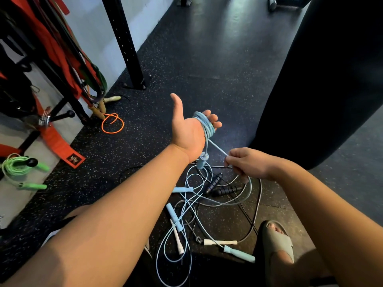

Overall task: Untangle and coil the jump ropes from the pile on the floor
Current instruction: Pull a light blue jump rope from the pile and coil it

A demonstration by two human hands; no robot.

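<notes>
The left hand (pixel 187 131) is held out palm up, thumb raised, with several turns of a light blue jump rope (pixel 205 124) wound around the palm and the fingers, which curl loosely over the coil. One blue handle (pixel 202 161) of that rope hangs from the coil just below the wrist. From the coil a short straight run of rope slants down and to the right into the right hand (pixel 247 162), whose thumb and fingertips are closed in a pinch on it; the rope then passes through that hand and drops to the pile (pixel 207 204) on the floor (pixel 207 59).

The relation that matters is this taut span — it lies diagonally between the two hands, the coil at its upper left end and the pinch at its lower right end. The right hand is nearer the loose rope, so it looks like the feeding hand, while the left serves as the spool. The next turn would seem to call for carrying the rope up and over the left fingers.

Below, the rest is not yet sorted: pale blue loops cross dark cords, with more blue handles, two white handles (pixel 219 242) and two black handles (pixel 219 186) mixed in, close to a sandalled foot (pixel 277 239). A snag there could check the feed. Near the floor's left edge a green rope (pixel 16 166) lies already coiled — an orange rope (pixel 113 123) lies by the rack.
</notes>
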